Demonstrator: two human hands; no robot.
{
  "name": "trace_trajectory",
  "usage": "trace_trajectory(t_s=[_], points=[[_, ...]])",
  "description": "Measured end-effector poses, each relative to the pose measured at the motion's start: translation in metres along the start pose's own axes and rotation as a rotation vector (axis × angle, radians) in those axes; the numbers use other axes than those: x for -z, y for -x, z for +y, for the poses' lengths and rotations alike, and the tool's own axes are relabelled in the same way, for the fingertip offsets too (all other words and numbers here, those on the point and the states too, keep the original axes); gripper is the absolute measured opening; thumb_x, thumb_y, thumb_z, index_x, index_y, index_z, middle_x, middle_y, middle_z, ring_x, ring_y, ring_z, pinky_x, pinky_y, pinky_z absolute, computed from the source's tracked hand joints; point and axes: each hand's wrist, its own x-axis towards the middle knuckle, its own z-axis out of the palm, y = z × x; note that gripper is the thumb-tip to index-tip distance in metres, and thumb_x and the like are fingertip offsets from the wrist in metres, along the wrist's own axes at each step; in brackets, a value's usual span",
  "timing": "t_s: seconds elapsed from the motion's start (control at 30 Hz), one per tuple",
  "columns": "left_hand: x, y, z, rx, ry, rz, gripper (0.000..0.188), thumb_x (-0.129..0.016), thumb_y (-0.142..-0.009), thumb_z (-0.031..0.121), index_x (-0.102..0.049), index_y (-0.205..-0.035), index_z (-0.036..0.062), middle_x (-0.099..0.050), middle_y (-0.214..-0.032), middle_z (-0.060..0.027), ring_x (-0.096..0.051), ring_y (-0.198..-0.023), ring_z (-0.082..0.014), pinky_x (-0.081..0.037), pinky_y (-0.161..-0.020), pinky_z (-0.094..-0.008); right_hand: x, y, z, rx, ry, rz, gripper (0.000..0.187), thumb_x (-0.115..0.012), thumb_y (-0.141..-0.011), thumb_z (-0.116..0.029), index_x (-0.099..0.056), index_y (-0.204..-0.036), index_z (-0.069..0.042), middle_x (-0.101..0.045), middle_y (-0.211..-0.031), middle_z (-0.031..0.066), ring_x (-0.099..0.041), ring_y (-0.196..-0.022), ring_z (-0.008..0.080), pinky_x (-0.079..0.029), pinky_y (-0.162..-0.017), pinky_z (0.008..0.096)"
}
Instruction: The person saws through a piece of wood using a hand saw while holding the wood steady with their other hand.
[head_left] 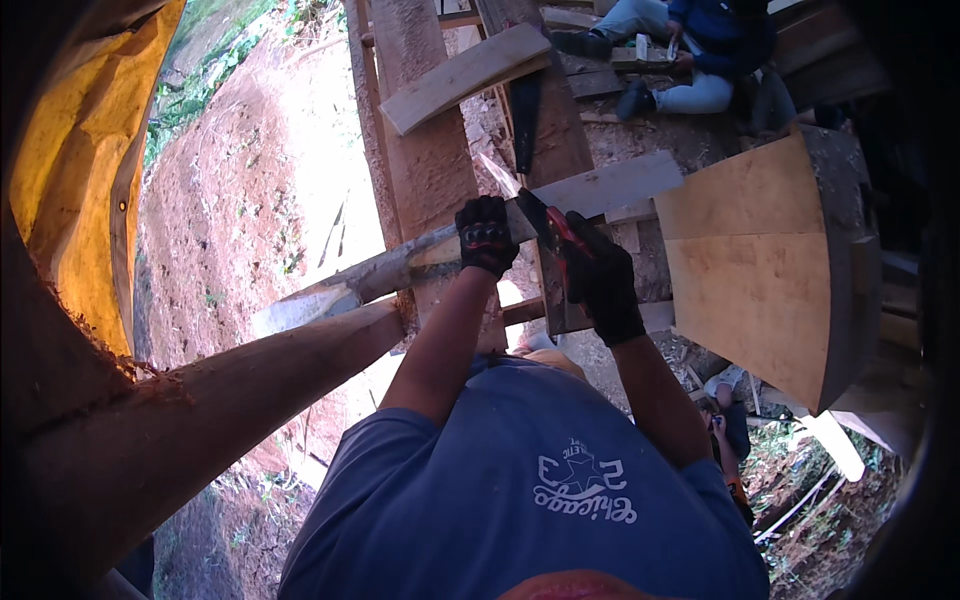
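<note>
A rough slab of wood (375, 270), pale at its left end and bark-like along its length, lies across planks in front of me. My left hand (486, 236), in a black glove with red trim, is closed over the slab near its middle. My right hand (603, 278), gloved in black, is wrapped round the red and black handle of what looks like a hand saw (503, 178). The saw slants up and left across the slab, just right of my left hand. Its bright tip shows beyond the slab; the cutting edge cannot be made out.
Long planks (425, 130) run away from me, with a short loose board (465, 78) across them. A wooden box-like panel (750, 255) stands at right. A thick beam (240, 400) slopes at left, below a yellow sheet (85, 170). Another person (690, 50) sits at far right.
</note>
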Motion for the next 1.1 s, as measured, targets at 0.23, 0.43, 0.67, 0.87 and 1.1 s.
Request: trace_trajectory(t_s=[0.23, 0.43, 0.67, 0.87, 1.1], points=[[-0.008, -0.002, 0.000, 0.010, -0.015, -0.006, 0.057, -0.082, -0.072, 0.024, -0.064, -0.123, 0.0084, -0.063, -0.121, -0.0167, -0.058, -0.122, -0.0396, -0.046, -0.102, -0.0545, 0.023, 0.038, -0.072, 0.084, 0.181, -0.063, 0.051, -0.073, -0.104, -0.017, -0.063, -0.152, -0.004, -0.075, -0.135, 0.0243, -0.078, -0.116, 0.0409, -0.062, -0.099, 0.0451], [-0.003, 0.000, -0.003, -0.018, -0.034, 0.007, 0.058, -0.085, -0.072, 0.028, -0.066, -0.123, 0.0095, -0.065, -0.121, -0.0160, -0.062, -0.120, -0.0388, -0.049, -0.100, -0.0539, 0.055, 0.096, -0.083, -0.030, 0.165, -0.029, 0.051, -0.073, -0.103, -0.013, -0.063, -0.153, -0.006, -0.074, -0.139, 0.0243, -0.077, -0.119, 0.0399, -0.062, -0.098, 0.0456], [0.001, 0.001, -0.003, -0.056, -0.029, 0.066, 0.062, -0.085, -0.071, 0.030, -0.065, -0.126, 0.0087, -0.066, -0.124, -0.0161, -0.061, -0.122, -0.0394, -0.048, -0.104, -0.0549, 0.073, 0.098, -0.083, -0.167, 0.066, -0.018, 0.055, -0.074, -0.102, -0.011, -0.062, -0.155, -0.006, -0.075, -0.137, 0.0242, -0.078, -0.120, 0.0376, -0.062, -0.097, 0.0426], [0.008, -0.001, -0.004, -0.078, 0.042, 0.078, 0.058, -0.081, -0.070, 0.026, -0.065, -0.123, 0.0079, -0.064, -0.119, -0.0159, -0.059, -0.120, -0.0397, -0.046, -0.103, -0.0540, 0.048, 0.052, -0.067, -0.100, 0.025, -0.032, 0.052, -0.073, -0.102, -0.011, -0.063, -0.153, -0.003, -0.076, -0.135, 0.0254, -0.078, -0.121, 0.0358, -0.063, -0.097, 0.0415], [0.010, 0.001, -0.002, -0.085, 0.127, 0.089, 0.061, -0.081, -0.070, 0.025, -0.065, -0.126, 0.0058, -0.065, -0.121, -0.0170, -0.059, -0.120, -0.0406, -0.046, -0.103, -0.0544, -0.003, -0.004, -0.029, 0.046, 0.077, 0.030, 0.044, -0.073, -0.102, -0.012, -0.067, -0.143, 0.004, -0.077, -0.130, 0.0263, -0.078, -0.117, 0.0382, -0.062, -0.098, 0.0437]])
